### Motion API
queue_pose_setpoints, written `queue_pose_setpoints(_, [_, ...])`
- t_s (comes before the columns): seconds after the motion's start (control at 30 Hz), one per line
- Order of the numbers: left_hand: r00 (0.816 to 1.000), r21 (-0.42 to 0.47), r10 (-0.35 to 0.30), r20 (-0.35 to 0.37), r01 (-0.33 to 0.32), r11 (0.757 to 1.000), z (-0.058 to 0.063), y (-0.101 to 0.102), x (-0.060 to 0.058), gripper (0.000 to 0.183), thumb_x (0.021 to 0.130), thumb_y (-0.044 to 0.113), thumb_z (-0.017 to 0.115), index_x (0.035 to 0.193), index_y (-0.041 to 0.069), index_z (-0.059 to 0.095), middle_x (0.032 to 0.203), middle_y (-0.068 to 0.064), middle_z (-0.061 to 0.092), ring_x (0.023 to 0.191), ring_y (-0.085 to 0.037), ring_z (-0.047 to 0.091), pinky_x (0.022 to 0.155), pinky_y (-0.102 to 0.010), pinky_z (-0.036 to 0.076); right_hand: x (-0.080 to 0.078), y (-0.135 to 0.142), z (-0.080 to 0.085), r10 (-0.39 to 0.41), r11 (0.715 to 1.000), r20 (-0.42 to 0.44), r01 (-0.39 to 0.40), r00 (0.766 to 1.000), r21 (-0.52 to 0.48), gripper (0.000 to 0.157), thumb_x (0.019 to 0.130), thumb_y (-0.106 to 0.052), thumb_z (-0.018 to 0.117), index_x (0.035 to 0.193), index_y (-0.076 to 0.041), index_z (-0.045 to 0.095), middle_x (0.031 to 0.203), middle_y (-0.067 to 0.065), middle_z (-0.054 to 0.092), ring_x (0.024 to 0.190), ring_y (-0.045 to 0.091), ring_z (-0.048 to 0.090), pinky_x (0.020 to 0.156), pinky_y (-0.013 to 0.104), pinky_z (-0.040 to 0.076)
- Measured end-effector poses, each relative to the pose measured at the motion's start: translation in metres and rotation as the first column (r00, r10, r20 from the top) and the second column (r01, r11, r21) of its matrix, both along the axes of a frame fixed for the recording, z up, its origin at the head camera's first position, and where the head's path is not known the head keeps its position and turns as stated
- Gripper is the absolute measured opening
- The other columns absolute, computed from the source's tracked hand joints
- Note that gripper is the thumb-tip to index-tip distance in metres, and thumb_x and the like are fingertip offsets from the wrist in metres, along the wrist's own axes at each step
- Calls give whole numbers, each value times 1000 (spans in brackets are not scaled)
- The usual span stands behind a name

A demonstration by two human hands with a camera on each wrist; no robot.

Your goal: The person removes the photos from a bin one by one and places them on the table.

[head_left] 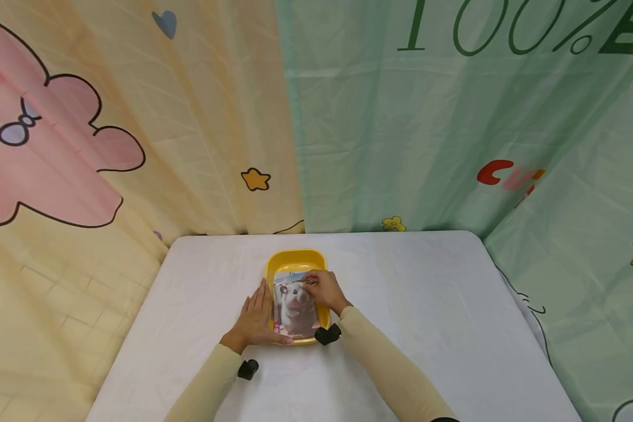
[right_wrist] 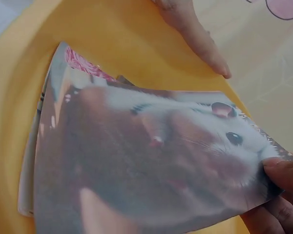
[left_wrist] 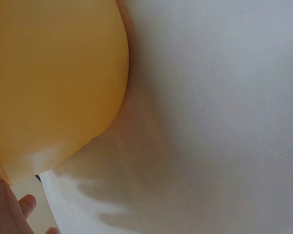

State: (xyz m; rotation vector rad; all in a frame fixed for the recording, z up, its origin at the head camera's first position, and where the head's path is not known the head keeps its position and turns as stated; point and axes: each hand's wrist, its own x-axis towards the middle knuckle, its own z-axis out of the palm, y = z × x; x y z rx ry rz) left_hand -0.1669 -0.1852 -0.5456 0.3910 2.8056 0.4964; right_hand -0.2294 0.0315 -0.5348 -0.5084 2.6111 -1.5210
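A yellow plastic tray point(head_left: 295, 257) with raised sides stands on the white table, holding picture cards. My right hand point(head_left: 324, 290) pinches the top card, a hamster picture point(head_left: 298, 313), at one edge between thumb and fingers. In the right wrist view this hamster picture point(right_wrist: 151, 146) is slightly bowed, with at least one more card point(right_wrist: 27, 185) peeking out beneath it. My left hand point(head_left: 255, 319) lies along the tray's left side, fingers straight, thumb by the near rim. The left wrist view shows the tray's outer wall point(left_wrist: 58, 83) close up, with part of that hand point(left_wrist: 7, 209) against its rim.
White cloth covers the table point(head_left: 411, 305) on both sides of the tray. Printed curtains point(head_left: 216, 117) hang behind the far table edge and along the sides. Black bands with dark pieces point(head_left: 248, 369) sit at the wrists.
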Motion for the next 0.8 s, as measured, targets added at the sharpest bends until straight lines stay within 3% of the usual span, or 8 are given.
queue_pose_setpoints(0.27, [1000, 18, -2, 21, 1, 1000, 3, 1, -1, 151, 53, 77, 75, 150, -9, -4, 158, -23, -12, 146, -38, 4, 115, -58, 7, -10, 21, 0, -93, 982, 73, 104, 993, -155, 12, 88, -4, 68, 99, 2, 71, 89, 14, 72, 73, 19, 68, 59, 26, 54])
queue_pose_setpoints(0.5, [999, 15, 5, 38, -6, 1000, -1, -1, -1, 153, 52, 77, 75, 150, -7, -7, 159, -20, -14, 147, -36, 2, 115, -57, 5, -24, 45, 4, -220, 929, 163, 258, 962, -265, 17, 84, 1, 71, 100, 4, 71, 87, 16, 72, 71, 16, 68, 63, 30, 58])
queue_pose_setpoints(0.8, [999, 23, 15, 28, -15, 1000, -2, 1, -2, 153, 51, 76, 77, 150, -7, -5, 159, -20, -11, 147, -36, 5, 116, -56, 7, -43, 91, 14, -262, 887, 170, 306, 950, -346, 20, 87, -1, 69, 105, 7, 69, 87, 17, 71, 71, 9, 61, 64, 20, 52])
